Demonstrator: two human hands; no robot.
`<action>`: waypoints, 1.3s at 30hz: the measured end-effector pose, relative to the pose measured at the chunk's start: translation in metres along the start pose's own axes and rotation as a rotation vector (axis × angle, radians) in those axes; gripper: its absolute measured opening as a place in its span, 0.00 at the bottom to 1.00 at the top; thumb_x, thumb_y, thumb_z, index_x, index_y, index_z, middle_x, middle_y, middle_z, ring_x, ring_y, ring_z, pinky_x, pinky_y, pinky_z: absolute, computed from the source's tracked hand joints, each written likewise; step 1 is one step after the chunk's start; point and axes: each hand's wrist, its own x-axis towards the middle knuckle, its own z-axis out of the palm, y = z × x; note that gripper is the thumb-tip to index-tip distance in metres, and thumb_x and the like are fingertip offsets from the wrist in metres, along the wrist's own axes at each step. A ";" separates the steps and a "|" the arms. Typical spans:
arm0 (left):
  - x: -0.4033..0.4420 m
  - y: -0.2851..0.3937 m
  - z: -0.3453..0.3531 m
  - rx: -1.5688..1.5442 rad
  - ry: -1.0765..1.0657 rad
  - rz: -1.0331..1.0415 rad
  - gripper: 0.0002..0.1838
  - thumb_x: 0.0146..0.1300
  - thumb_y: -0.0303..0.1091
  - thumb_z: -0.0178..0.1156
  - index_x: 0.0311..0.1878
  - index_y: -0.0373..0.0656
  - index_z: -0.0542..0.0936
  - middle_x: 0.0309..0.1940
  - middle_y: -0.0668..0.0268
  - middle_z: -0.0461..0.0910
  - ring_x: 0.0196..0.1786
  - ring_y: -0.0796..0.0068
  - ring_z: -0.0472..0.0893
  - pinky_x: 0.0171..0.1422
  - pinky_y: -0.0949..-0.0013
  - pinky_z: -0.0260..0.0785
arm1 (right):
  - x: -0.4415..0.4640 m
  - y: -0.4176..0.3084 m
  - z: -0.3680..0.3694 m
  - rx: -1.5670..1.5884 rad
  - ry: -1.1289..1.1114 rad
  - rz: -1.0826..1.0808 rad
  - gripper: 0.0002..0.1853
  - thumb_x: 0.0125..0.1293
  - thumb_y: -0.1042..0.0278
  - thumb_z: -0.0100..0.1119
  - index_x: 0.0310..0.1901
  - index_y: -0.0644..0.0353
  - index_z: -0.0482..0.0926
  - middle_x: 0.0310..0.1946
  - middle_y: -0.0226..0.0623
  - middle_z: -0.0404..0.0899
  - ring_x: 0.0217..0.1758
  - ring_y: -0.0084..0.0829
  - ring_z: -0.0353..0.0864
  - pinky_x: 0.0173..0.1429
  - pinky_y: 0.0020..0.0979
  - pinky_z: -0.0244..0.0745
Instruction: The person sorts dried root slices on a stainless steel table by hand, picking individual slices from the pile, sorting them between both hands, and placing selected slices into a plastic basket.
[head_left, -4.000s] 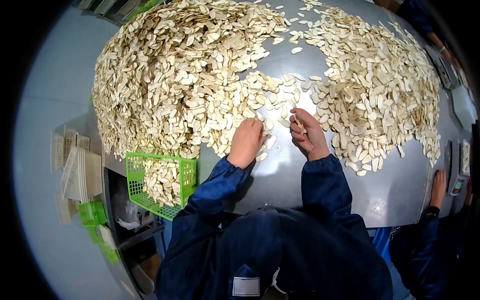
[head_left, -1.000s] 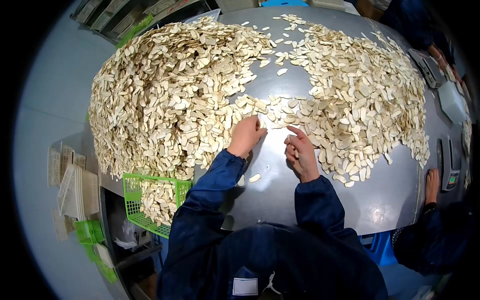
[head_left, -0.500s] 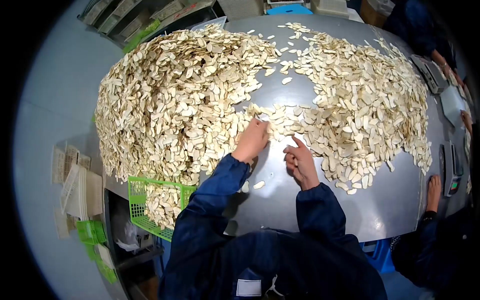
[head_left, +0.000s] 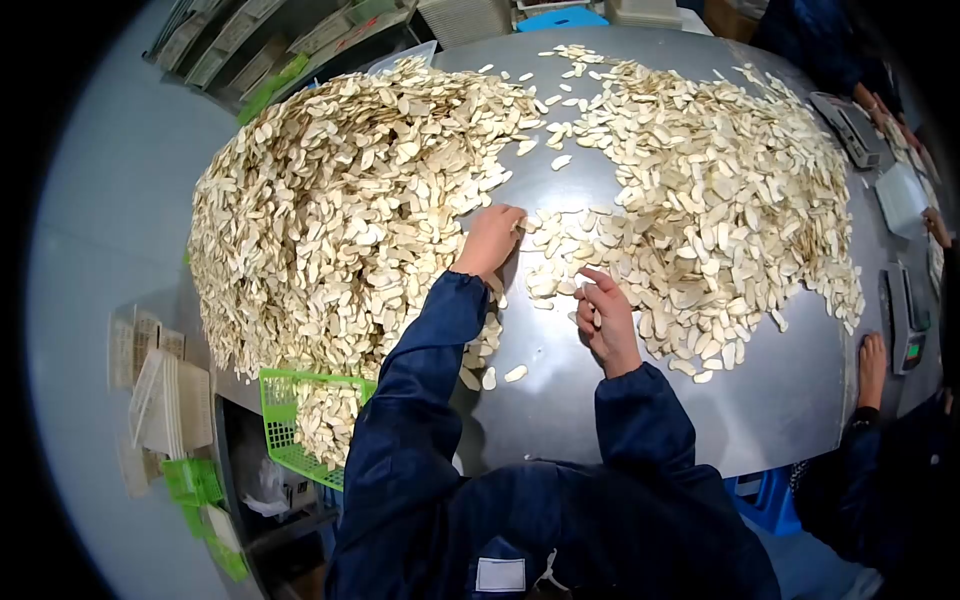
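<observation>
A large heap of pale dried slices (head_left: 330, 200) covers the left of the metal table (head_left: 540, 420); a flatter heap of slices (head_left: 720, 200) lies on the right. My left hand (head_left: 492, 240) is at the right edge of the left heap, fingers bent together near some slices; whatever they grip is hidden. My right hand (head_left: 607, 318) is above the metal beside the right heap, fingers curled round a pale slice. Loose slices (head_left: 560, 240) lie between the two heaps, just beyond my hands.
A green basket (head_left: 280, 420) with slices stands at the table's left front edge. White baskets (head_left: 175, 400) are stacked at the far left. On the right are a scale (head_left: 905, 320), a white tub (head_left: 902, 200) and a co-worker's hand (head_left: 871, 370). Shelves (head_left: 250, 40) stand behind.
My left hand has moved away from my body along the left heap's edge. More slices now lie in front of my right hand, which stays near the same place. The view has shifted slightly.
</observation>
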 end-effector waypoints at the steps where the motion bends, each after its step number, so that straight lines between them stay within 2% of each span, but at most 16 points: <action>1: 0.005 0.000 0.001 0.019 -0.042 -0.010 0.12 0.50 0.24 0.61 0.41 0.41 0.80 0.36 0.57 0.78 0.44 0.54 0.77 0.49 0.58 0.70 | 0.000 0.000 -0.001 0.007 -0.009 0.008 0.16 0.65 0.75 0.51 0.55 0.64 0.70 0.31 0.37 0.74 0.16 0.16 0.63 0.15 0.19 0.56; 2: 0.009 -0.003 0.002 0.059 -0.073 -0.042 0.08 0.50 0.26 0.63 0.35 0.40 0.79 0.33 0.58 0.77 0.42 0.55 0.77 0.46 0.58 0.70 | 0.000 0.001 -0.002 0.007 -0.007 0.005 0.16 0.65 0.74 0.51 0.54 0.65 0.70 0.31 0.37 0.74 0.16 0.16 0.63 0.15 0.19 0.57; 5: 0.006 -0.004 -0.001 0.070 -0.078 -0.075 0.06 0.50 0.29 0.64 0.32 0.40 0.79 0.32 0.58 0.77 0.42 0.54 0.77 0.46 0.58 0.70 | 0.000 0.000 -0.001 0.007 -0.002 0.005 0.16 0.65 0.74 0.51 0.54 0.66 0.70 0.31 0.37 0.74 0.17 0.16 0.64 0.15 0.19 0.57; 6: 0.005 -0.001 -0.005 0.061 -0.013 -0.039 0.06 0.52 0.29 0.64 0.32 0.40 0.79 0.29 0.60 0.78 0.36 0.60 0.78 0.42 0.62 0.71 | 0.000 0.000 -0.001 0.007 0.008 0.003 0.15 0.65 0.74 0.52 0.53 0.67 0.70 0.31 0.37 0.74 0.17 0.16 0.64 0.16 0.19 0.58; 9: 0.006 0.017 -0.011 -0.417 -0.070 -0.407 0.06 0.54 0.29 0.63 0.32 0.38 0.78 0.26 0.62 0.77 0.29 0.70 0.77 0.36 0.67 0.70 | 0.002 0.002 -0.002 0.032 -0.015 0.010 0.15 0.65 0.74 0.52 0.52 0.66 0.71 0.31 0.37 0.74 0.18 0.16 0.65 0.16 0.19 0.58; 10: 0.006 0.018 -0.002 -0.515 -0.045 -0.403 0.07 0.55 0.30 0.63 0.31 0.37 0.77 0.23 0.64 0.77 0.26 0.76 0.75 0.32 0.70 0.68 | 0.001 0.003 -0.002 0.024 -0.011 0.011 0.14 0.65 0.74 0.52 0.52 0.66 0.71 0.32 0.38 0.74 0.18 0.16 0.64 0.16 0.19 0.58; 16: 0.009 0.042 0.006 -0.195 -0.207 -0.304 0.09 0.56 0.31 0.64 0.38 0.38 0.77 0.24 0.67 0.78 0.28 0.81 0.76 0.31 0.73 0.66 | -0.001 0.000 0.000 0.002 -0.011 0.019 0.13 0.66 0.73 0.52 0.51 0.65 0.72 0.32 0.37 0.75 0.17 0.16 0.63 0.16 0.18 0.57; 19: 0.004 0.033 0.006 -0.893 -0.282 -0.456 0.08 0.60 0.29 0.62 0.41 0.38 0.77 0.29 0.69 0.79 0.31 0.83 0.77 0.33 0.76 0.67 | 0.001 -0.002 -0.001 -0.010 0.009 0.021 0.13 0.66 0.73 0.51 0.51 0.65 0.72 0.31 0.37 0.75 0.15 0.16 0.62 0.15 0.19 0.56; 20: 0.002 0.030 0.007 -1.098 -0.370 -0.503 0.10 0.63 0.29 0.60 0.45 0.36 0.77 0.33 0.72 0.79 0.34 0.84 0.78 0.36 0.80 0.67 | 0.001 -0.002 -0.004 -0.009 -0.033 0.007 0.12 0.67 0.72 0.51 0.51 0.65 0.72 0.33 0.38 0.76 0.19 0.16 0.65 0.17 0.18 0.58; 23: -0.013 0.063 -0.019 -1.279 -0.419 -0.616 0.11 0.61 0.31 0.60 0.44 0.35 0.78 0.33 0.71 0.78 0.34 0.84 0.77 0.41 0.79 0.70 | 0.004 -0.003 -0.005 0.022 -0.056 -0.012 0.13 0.67 0.73 0.52 0.52 0.65 0.72 0.37 0.39 0.77 0.27 0.20 0.73 0.23 0.20 0.65; 24: -0.016 0.065 -0.023 -1.195 -0.491 -0.601 0.12 0.62 0.31 0.60 0.44 0.34 0.78 0.35 0.68 0.80 0.36 0.83 0.79 0.45 0.79 0.72 | 0.003 -0.005 -0.002 0.104 -0.114 -0.036 0.15 0.71 0.69 0.47 0.55 0.66 0.70 0.45 0.43 0.77 0.42 0.29 0.79 0.38 0.25 0.76; 27: -0.023 0.074 -0.027 -0.959 -0.568 -0.497 0.13 0.63 0.32 0.59 0.47 0.32 0.78 0.38 0.66 0.81 0.38 0.81 0.80 0.46 0.78 0.73 | -0.005 -0.014 0.010 0.299 -0.181 0.012 0.18 0.75 0.64 0.40 0.59 0.66 0.68 0.51 0.45 0.74 0.51 0.36 0.79 0.51 0.32 0.77; 28: -0.025 0.073 -0.025 -0.964 -0.579 -0.494 0.15 0.66 0.31 0.56 0.51 0.32 0.77 0.41 0.63 0.82 0.41 0.78 0.82 0.48 0.77 0.74 | -0.001 -0.010 0.003 0.284 -0.214 -0.001 0.24 0.76 0.56 0.33 0.62 0.67 0.65 0.56 0.48 0.71 0.57 0.40 0.75 0.59 0.38 0.74; 31: -0.033 0.080 -0.035 -1.149 -0.534 -0.522 0.16 0.68 0.30 0.51 0.55 0.32 0.76 0.43 0.61 0.82 0.44 0.75 0.82 0.50 0.76 0.74 | 0.001 -0.008 0.000 0.389 -0.266 0.028 0.28 0.76 0.50 0.32 0.64 0.68 0.62 0.59 0.50 0.70 0.61 0.43 0.72 0.62 0.41 0.71; 32: -0.033 0.081 -0.040 -1.170 -0.571 -0.547 0.18 0.70 0.29 0.46 0.59 0.33 0.73 0.48 0.59 0.80 0.49 0.74 0.81 0.53 0.75 0.73 | 0.003 -0.008 -0.003 0.407 -0.302 0.040 0.32 0.76 0.47 0.28 0.66 0.69 0.59 0.64 0.53 0.64 0.66 0.49 0.66 0.70 0.47 0.63; 39: -0.042 0.078 -0.047 -1.407 -0.550 -0.663 0.21 0.71 0.26 0.43 0.66 0.32 0.65 0.58 0.57 0.74 0.58 0.72 0.77 0.58 0.76 0.71 | 0.001 -0.005 -0.002 0.598 -0.340 0.080 0.36 0.75 0.42 0.29 0.66 0.70 0.58 0.63 0.53 0.65 0.65 0.44 0.67 0.69 0.44 0.63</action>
